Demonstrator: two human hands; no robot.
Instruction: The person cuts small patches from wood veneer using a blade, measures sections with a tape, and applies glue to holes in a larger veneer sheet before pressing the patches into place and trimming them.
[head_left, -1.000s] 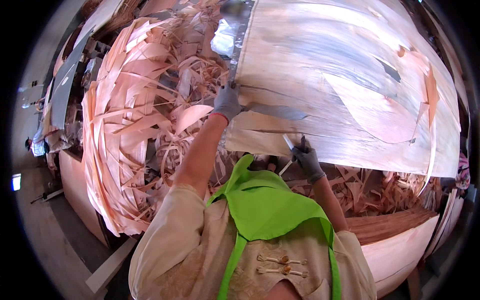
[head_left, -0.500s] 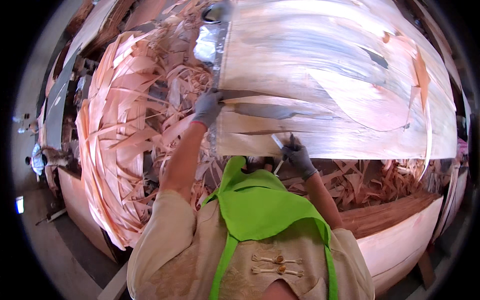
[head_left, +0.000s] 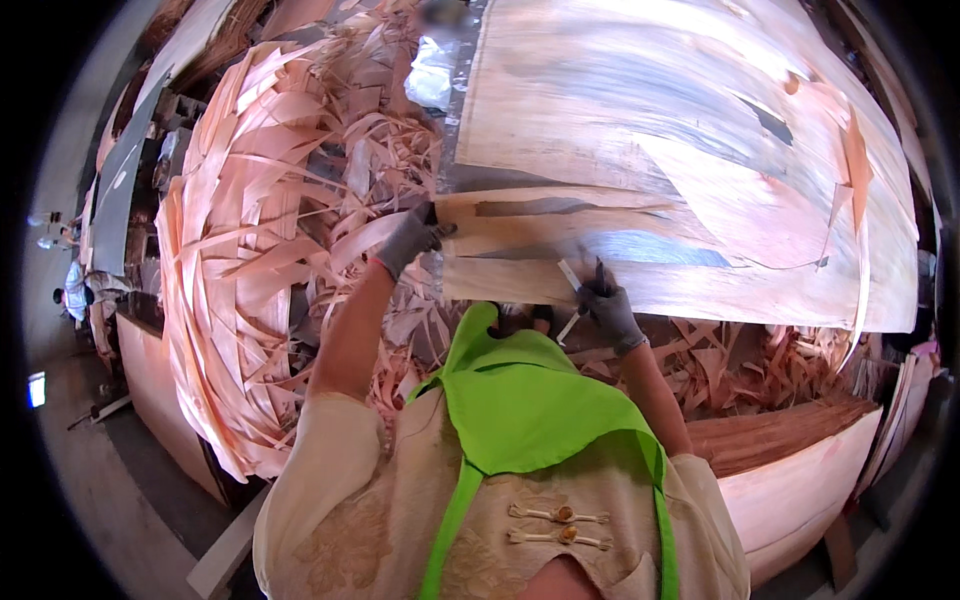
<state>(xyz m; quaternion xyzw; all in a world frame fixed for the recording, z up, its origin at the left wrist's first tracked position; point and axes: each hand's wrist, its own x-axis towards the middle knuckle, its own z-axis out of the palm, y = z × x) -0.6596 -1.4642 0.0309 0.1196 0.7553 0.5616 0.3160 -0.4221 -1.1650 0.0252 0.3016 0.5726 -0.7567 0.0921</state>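
Note:
A pale wood veneer sheet [head_left: 560, 120] with long splits and dark gaps lies spread before me. At its left edge is my left hand [head_left: 410, 240], in a grey glove, with its fingers closed on the end of a loose veneer strip [head_left: 500, 235] near the front. My right hand [head_left: 612, 312], also gloved, is over the front edge of the sheet. It is closed around a slim white tool [head_left: 570, 275], whose pale ends stick out past the fingers; its exact kind is unclear.
Peeled veneer scraps [head_left: 230, 220] form a large heap on the left. A perforated metal strip [head_left: 455, 110] borders the sheet, beside a white plastic bag [head_left: 430, 75]. A veneer stack [head_left: 800, 480] stands at the near right. Another person [head_left: 76, 292] is far left.
My left hand has moved slightly toward me, and the loose strip has shifted with it, changing the gaps in the sheet. My right hand still holds the white tool, slightly farther right.

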